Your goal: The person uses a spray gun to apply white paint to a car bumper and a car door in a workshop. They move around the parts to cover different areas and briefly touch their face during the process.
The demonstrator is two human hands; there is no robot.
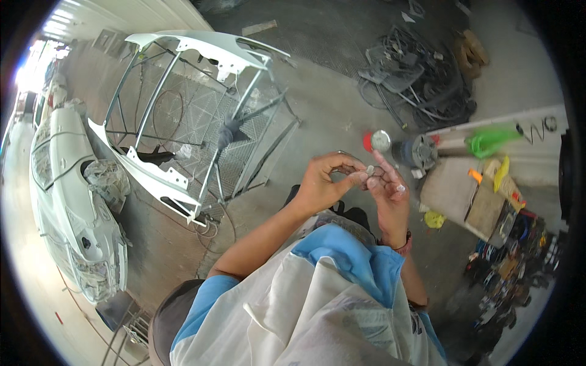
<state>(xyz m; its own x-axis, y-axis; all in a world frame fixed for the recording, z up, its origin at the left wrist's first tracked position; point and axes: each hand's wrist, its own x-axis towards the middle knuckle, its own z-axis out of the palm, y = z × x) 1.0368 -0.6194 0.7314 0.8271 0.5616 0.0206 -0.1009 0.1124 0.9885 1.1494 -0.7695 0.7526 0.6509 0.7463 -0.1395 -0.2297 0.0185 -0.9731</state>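
Grey and small, the piece [370,170] between the two hands is hard to make out; its kind cannot be told, only that it is pale and short. The left hand [325,180] closes its thumb and first fingers around it in a pinching grip, and the right hand [389,189] meets it there with its fingertips [368,177], so both hands pinch the same piece, held up in front of the chest. Thin dark wire or a ring seems to hang near the fingers, but it is too fine to say. A reddish band [404,247] sits on the right wrist. The lower arms are partly hidden by a blue and white shirt [342,287], which fills the lower edge.

Beyond the hands, on the concrete floor [329,110], stands a red can with a round silver lid [377,141], and just beside it a dark round can [416,151]. To the right a low worktop [458,186] carries a green bottle [488,141], a yellow bottle [502,174] and brown cardboard pieces; their labels are too small to see. A heap of dark hoses [421,79] lies further away. On the left a white car panel [207,52] rests on a metal stand, and a white car body [73,207] is cut off by the picture's rim.
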